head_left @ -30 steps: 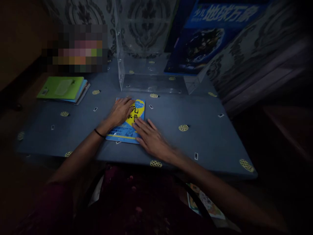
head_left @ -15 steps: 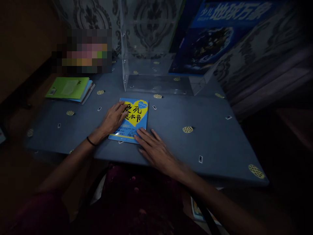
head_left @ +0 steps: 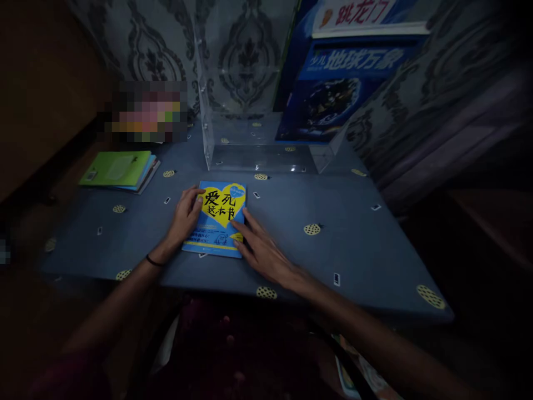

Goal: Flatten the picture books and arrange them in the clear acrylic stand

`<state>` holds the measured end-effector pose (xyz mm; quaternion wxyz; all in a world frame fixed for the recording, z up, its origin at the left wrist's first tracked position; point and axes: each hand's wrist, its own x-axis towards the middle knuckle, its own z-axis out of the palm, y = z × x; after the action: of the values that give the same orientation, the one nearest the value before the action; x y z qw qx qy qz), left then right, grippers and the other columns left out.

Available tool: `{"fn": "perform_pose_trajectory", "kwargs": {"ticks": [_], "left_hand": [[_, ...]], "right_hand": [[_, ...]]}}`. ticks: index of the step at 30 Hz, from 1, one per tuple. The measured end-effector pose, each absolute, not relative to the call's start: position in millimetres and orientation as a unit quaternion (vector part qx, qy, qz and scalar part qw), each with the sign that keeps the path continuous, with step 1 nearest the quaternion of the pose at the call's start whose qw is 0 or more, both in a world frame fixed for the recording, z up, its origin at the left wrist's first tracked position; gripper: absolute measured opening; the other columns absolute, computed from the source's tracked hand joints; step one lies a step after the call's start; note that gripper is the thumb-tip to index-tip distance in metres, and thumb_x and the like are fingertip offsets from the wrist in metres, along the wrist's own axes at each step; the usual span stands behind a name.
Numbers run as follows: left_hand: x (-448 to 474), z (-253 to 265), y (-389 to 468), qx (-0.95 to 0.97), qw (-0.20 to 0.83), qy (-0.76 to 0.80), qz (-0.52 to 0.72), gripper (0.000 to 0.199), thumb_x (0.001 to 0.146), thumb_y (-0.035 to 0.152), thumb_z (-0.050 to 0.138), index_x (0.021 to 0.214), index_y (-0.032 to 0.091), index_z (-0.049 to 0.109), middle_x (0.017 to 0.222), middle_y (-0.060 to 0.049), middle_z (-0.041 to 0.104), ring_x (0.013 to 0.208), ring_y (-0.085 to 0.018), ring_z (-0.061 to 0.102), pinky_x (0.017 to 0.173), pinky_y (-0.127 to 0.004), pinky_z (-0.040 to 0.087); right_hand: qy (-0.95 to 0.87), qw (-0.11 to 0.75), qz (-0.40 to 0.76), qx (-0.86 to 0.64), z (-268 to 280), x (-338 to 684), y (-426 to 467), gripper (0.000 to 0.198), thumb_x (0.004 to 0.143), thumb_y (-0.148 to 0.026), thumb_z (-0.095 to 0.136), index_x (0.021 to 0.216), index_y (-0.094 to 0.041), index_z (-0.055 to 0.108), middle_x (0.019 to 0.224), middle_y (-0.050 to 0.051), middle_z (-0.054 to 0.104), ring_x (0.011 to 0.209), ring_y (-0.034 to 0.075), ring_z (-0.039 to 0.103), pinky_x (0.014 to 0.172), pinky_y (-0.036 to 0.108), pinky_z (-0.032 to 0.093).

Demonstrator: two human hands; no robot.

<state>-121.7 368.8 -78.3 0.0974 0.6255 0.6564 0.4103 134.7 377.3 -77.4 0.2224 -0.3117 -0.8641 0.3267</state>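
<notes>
The blue book with the yellow heart (head_left: 219, 216) lies flat on the worktop (head_left: 353, 233). Left hand (head_left: 186, 215) curls loosely over its left edge; right hand (head_left: 260, 251) rests open, fingertips on its right edge. Even pressure from both sides should keep it square.

My left hand (head_left: 186, 215) covers the left edge of the blue book (head_left: 219, 218), and my right hand (head_left: 260, 250) hides its lower right corner, so the small print there can't be read. A pixelated patch (head_left: 144, 111) masks whatever stands at the back of the surface (head_left: 353, 233). The tall blue book (head_left: 333, 83) is cut off by the top edge. Papers (head_left: 366, 378) on my lap are too dark to make out.
</notes>
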Motion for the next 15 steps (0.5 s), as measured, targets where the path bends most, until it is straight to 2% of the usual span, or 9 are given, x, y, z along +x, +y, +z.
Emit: {"fn": "perform_pose_trajectory", "kwargs": {"ticks": [4, 7, 9, 12, 15], "left_hand": [[-123, -77, 369, 0.613, 0.126, 0.660, 0.416, 0.036, 0.097, 0.042, 0.043, 0.117, 0.018, 0.062, 0.127, -0.013, 0.062, 0.126, -0.028, 0.057, 0.109, -0.047, 0.045], [-116, -72, 368, 0.658, 0.083, 0.655, 0.361, 0.032, 0.097, 0.037, 0.046, 0.118, 0.018, 0.061, 0.131, -0.014, 0.059, 0.127, -0.029, 0.055, 0.109, -0.048, 0.045], [-105, -65, 367, 0.692, 0.030, 0.650, 0.311, 0.030, 0.097, 0.032, 0.045, 0.117, 0.018, 0.061, 0.130, -0.015, 0.059, 0.126, -0.030, 0.054, 0.108, -0.049, 0.045], [-84, -52, 366, 0.715, -0.021, 0.656, 0.241, 0.027, 0.100, 0.029, 0.043, 0.116, 0.018, 0.062, 0.119, -0.014, 0.062, 0.112, -0.028, 0.059, 0.098, -0.045, 0.050], [-65, -41, 368, 0.718, -0.017, 0.669, 0.189, 0.026, 0.101, 0.031, 0.044, 0.117, 0.020, 0.061, 0.110, -0.010, 0.064, 0.102, -0.026, 0.062, 0.088, -0.039, 0.052]], "right_hand": [[-0.855, 0.243, 0.346, -0.302, -80, 137, 377, 0.049, 0.101, -0.041, 0.047, 0.149, -0.028, 0.047, 0.168, 0.008, 0.023, 0.151, 0.035, 0.032, 0.118, 0.062, 0.037], [-0.830, 0.277, 0.368, -0.313, -81, 138, 386, 0.048, 0.102, -0.041, 0.046, 0.147, -0.025, 0.047, 0.165, 0.011, 0.032, 0.152, 0.031, 0.030, 0.120, 0.059, 0.034], [-0.805, 0.301, 0.402, -0.318, -79, 138, 397, 0.045, 0.101, -0.038, 0.045, 0.144, -0.024, 0.049, 0.156, 0.013, 0.045, 0.148, 0.029, 0.038, 0.119, 0.057, 0.037], [-0.747, 0.314, 0.496, -0.311, -75, 136, 416, 0.041, 0.100, -0.033, 0.046, 0.139, -0.022, 0.052, 0.137, 0.013, 0.062, 0.127, 0.027, 0.061, 0.110, 0.053, 0.048], [-0.673, 0.321, 0.579, -0.329, -71, 134, 430, 0.035, 0.096, -0.027, 0.052, 0.131, -0.023, 0.057, 0.122, 0.011, 0.069, 0.108, 0.024, 0.070, 0.104, 0.052, 0.052]]}}
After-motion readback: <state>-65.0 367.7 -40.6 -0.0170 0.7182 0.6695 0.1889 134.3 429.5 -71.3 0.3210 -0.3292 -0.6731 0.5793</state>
